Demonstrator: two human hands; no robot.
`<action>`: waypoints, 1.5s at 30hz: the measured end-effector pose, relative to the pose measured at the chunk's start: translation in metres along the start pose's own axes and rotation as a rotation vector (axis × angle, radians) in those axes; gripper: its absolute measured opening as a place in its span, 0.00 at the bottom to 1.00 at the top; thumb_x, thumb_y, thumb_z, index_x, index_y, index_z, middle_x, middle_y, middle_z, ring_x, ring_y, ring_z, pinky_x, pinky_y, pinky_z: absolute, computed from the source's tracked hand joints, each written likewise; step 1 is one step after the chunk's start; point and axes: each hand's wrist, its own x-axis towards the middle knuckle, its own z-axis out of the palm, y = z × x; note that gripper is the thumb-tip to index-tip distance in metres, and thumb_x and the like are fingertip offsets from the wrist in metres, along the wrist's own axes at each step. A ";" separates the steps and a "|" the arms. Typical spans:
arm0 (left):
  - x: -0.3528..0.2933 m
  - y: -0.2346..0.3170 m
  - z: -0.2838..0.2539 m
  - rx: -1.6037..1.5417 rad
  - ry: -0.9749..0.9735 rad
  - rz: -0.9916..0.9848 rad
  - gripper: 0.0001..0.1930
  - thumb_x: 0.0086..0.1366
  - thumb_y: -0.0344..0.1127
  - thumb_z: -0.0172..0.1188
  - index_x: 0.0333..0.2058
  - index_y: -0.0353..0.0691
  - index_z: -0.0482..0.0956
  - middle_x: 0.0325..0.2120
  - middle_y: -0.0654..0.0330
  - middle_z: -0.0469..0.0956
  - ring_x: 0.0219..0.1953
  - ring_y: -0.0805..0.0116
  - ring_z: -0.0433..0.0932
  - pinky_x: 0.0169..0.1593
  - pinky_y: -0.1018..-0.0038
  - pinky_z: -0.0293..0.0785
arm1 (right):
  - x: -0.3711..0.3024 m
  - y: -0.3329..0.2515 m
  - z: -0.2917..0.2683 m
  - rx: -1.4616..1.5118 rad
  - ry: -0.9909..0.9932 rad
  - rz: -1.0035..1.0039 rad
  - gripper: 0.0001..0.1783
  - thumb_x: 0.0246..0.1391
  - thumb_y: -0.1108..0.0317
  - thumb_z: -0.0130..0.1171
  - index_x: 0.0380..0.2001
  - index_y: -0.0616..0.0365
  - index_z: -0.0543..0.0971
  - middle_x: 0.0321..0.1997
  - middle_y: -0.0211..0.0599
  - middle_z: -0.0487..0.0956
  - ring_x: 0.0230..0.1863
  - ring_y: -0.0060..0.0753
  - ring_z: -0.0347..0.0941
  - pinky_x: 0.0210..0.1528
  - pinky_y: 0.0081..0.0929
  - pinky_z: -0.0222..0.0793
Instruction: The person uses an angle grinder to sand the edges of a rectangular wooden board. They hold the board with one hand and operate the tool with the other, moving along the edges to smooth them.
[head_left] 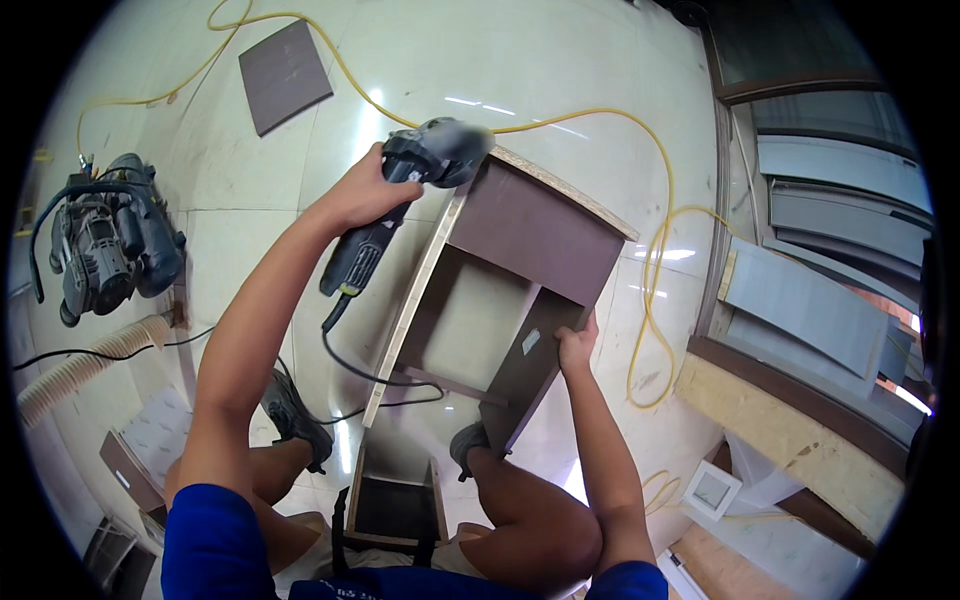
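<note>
My left hand (372,192) is wrapped round the body of a dark angle grinder (362,252). Its head, partly smeared by motion, is at the far left corner of a brown open-framed wooden cabinet (535,228); I cannot tell whether the disc touches the wood. A black cord (348,358) trails from the grinder's rear end. On the cabinet's right side, my right hand (577,345) grips the edge of a side panel (533,350). Pale raw board shows along the cabinet's far and left edges. The cabinet stands tilted between my legs.
An air compressor (110,240) stands at the left above a ribbed hose (90,370). A yellow air hose (668,180) winds over the tiled floor. One loose brown board (286,77) lies far left. Stacked panels (810,310) fill the right side; a small open box (400,508) is near me.
</note>
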 end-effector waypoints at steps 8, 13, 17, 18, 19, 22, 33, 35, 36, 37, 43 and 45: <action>-0.002 0.005 0.002 -0.025 0.001 -0.029 0.33 0.58 0.38 0.66 0.58 0.32 0.62 0.32 0.53 0.76 0.25 0.67 0.81 0.30 0.69 0.81 | 0.001 0.001 0.002 -0.011 0.016 -0.004 0.37 0.34 0.83 0.51 0.56 0.63 0.72 0.47 0.39 0.78 0.50 0.37 0.74 0.56 0.29 0.69; -0.015 0.005 0.003 -0.010 0.001 -0.019 0.33 0.58 0.38 0.66 0.58 0.32 0.62 0.32 0.53 0.76 0.25 0.67 0.80 0.30 0.70 0.81 | 0.003 0.003 0.000 -0.005 0.010 -0.032 0.37 0.34 0.83 0.50 0.56 0.64 0.72 0.47 0.39 0.78 0.50 0.36 0.74 0.56 0.28 0.68; -0.012 0.012 0.006 -0.090 -0.001 -0.032 0.33 0.58 0.36 0.66 0.58 0.31 0.61 0.32 0.53 0.76 0.25 0.67 0.80 0.30 0.69 0.81 | 0.004 0.007 -0.002 -0.009 -0.016 -0.045 0.37 0.34 0.83 0.50 0.56 0.64 0.72 0.47 0.38 0.78 0.50 0.35 0.74 0.56 0.28 0.68; -0.009 0.009 0.008 -0.103 -0.002 -0.029 0.34 0.58 0.35 0.66 0.59 0.31 0.61 0.32 0.54 0.76 0.25 0.67 0.80 0.30 0.69 0.81 | 0.004 0.009 -0.002 -0.004 -0.016 -0.040 0.37 0.34 0.83 0.50 0.56 0.64 0.72 0.47 0.38 0.78 0.50 0.35 0.74 0.56 0.28 0.68; -0.007 0.009 0.010 -0.115 -0.008 -0.025 0.34 0.58 0.35 0.66 0.59 0.31 0.60 0.32 0.54 0.76 0.25 0.67 0.80 0.30 0.69 0.81 | 0.004 0.008 -0.002 -0.005 -0.016 -0.043 0.37 0.34 0.83 0.50 0.56 0.64 0.72 0.47 0.38 0.77 0.50 0.35 0.74 0.56 0.28 0.68; -0.024 0.003 0.007 -0.052 0.005 -0.031 0.36 0.57 0.37 0.67 0.59 0.27 0.60 0.35 0.51 0.77 0.28 0.66 0.81 0.32 0.68 0.82 | 0.004 0.006 -0.002 -0.010 -0.006 -0.044 0.37 0.34 0.83 0.50 0.57 0.65 0.72 0.47 0.39 0.77 0.49 0.35 0.73 0.56 0.28 0.68; -0.022 0.002 0.014 0.064 0.095 0.028 0.34 0.56 0.39 0.67 0.55 0.27 0.62 0.37 0.49 0.78 0.29 0.66 0.81 0.36 0.68 0.81 | 0.002 -0.001 0.001 -0.046 0.013 -0.009 0.39 0.35 0.82 0.51 0.59 0.63 0.71 0.49 0.40 0.78 0.50 0.36 0.74 0.57 0.29 0.68; -0.027 0.011 0.016 0.075 0.099 -0.002 0.33 0.56 0.40 0.67 0.54 0.27 0.63 0.34 0.49 0.79 0.30 0.64 0.82 0.37 0.67 0.80 | 0.002 0.000 0.000 -0.049 0.020 -0.014 0.39 0.35 0.82 0.51 0.59 0.63 0.71 0.49 0.41 0.78 0.50 0.36 0.74 0.57 0.29 0.68; -0.022 0.011 0.016 0.091 0.103 0.017 0.33 0.56 0.40 0.67 0.54 0.27 0.63 0.34 0.49 0.79 0.31 0.63 0.82 0.37 0.67 0.80 | 0.002 0.001 0.000 -0.051 0.024 -0.017 0.39 0.35 0.82 0.51 0.59 0.63 0.71 0.49 0.41 0.78 0.50 0.36 0.74 0.57 0.29 0.68; -0.020 0.011 0.017 0.105 0.107 0.031 0.33 0.56 0.41 0.66 0.54 0.27 0.63 0.33 0.49 0.80 0.31 0.63 0.82 0.37 0.67 0.80 | 0.001 0.001 -0.001 -0.048 0.012 -0.016 0.39 0.36 0.82 0.51 0.60 0.63 0.71 0.49 0.41 0.78 0.50 0.36 0.74 0.57 0.29 0.68; -0.028 0.007 0.025 0.244 0.169 0.066 0.36 0.55 0.43 0.67 0.55 0.25 0.62 0.36 0.41 0.81 0.37 0.53 0.84 0.44 0.64 0.80 | 0.002 0.001 0.001 -0.051 0.027 -0.028 0.39 0.36 0.82 0.52 0.60 0.63 0.71 0.47 0.41 0.79 0.49 0.36 0.75 0.55 0.28 0.70; -0.034 0.008 0.027 0.271 0.210 0.097 0.37 0.55 0.43 0.67 0.55 0.24 0.62 0.37 0.40 0.81 0.38 0.52 0.84 0.45 0.63 0.79 | 0.002 -0.003 0.002 -0.071 0.032 -0.042 0.38 0.36 0.82 0.52 0.59 0.63 0.71 0.47 0.41 0.79 0.49 0.36 0.75 0.55 0.29 0.70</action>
